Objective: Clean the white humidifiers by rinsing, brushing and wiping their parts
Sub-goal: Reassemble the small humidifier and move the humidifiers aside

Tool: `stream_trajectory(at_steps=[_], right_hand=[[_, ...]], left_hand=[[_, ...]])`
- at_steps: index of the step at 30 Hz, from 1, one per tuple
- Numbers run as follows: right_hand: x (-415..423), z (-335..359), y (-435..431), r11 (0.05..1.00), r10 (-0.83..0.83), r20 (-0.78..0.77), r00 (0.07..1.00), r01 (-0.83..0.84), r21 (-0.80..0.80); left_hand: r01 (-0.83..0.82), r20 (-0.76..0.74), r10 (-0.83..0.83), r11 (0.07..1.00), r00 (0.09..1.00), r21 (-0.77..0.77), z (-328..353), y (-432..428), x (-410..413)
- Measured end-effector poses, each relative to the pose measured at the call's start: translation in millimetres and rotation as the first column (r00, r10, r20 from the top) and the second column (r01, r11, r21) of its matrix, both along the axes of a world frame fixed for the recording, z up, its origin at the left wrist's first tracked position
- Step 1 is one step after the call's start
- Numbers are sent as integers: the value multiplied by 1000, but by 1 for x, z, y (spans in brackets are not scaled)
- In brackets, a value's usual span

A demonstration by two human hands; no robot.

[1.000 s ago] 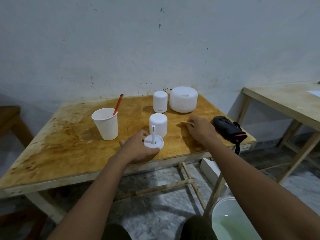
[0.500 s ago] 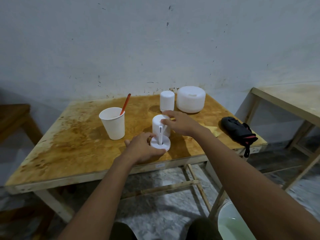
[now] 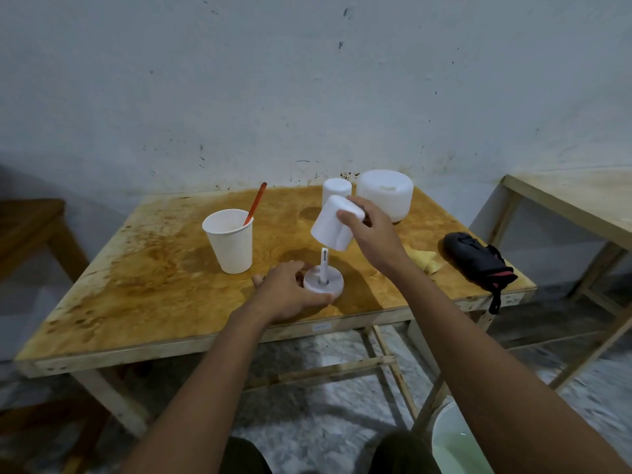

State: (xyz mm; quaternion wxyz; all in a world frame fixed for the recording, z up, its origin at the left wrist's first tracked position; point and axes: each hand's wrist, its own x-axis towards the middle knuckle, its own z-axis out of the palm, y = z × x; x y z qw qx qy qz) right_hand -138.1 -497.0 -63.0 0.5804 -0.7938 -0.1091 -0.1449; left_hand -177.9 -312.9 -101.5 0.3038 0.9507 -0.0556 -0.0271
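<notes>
My right hand [image 3: 371, 234] grips a small white humidifier tank [image 3: 333, 224], tilted in the air above the table. Below it, my left hand [image 3: 290, 292] holds the round white humidifier cap [image 3: 323, 282], whose thin white wick tube stands upright. A second small white humidifier [image 3: 337, 191] and a large round white humidifier [image 3: 384, 193] stand at the back of the stained wooden table [image 3: 154, 268]. A white paper cup [image 3: 229, 241] holds a red-handled brush [image 3: 254, 201]. A yellow cloth [image 3: 424, 260] lies behind my right wrist.
A black pouch with a red strap [image 3: 478, 258] lies near the table's right edge. A white bucket of water [image 3: 451, 439] sits on the floor at lower right. Another wooden table [image 3: 574, 203] stands to the right, and a dark stool [image 3: 27, 220] to the left.
My right hand left the cloth, took hold of the small tank and lifted it off the table, tilting it. My left hand stayed on the cap.
</notes>
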Motion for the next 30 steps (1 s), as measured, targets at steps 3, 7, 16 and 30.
stream_trajectory(at_steps=[3, 7, 16, 30], right_hand=[[-21, 7, -3, 995, 86, 65, 994, -83, -49], [-32, -6, -4, 940, 146, 62, 987, -119, -320], [-38, -27, 1, 917, 138, 43, 990, -111, -384], [-35, -35, 0, 946, 139, 8, 990, -131, -297]], left_hand=[[2, -11, -2, 999, 1000, -40, 1, 1, 0], [-23, -38, 19, 994, 999, -110, -1, 4, -1], [-34, 10, 36, 984, 999, -172, 4, 12, -8], [-28, 21, 35, 962, 999, -270, -4, 6, -5]])
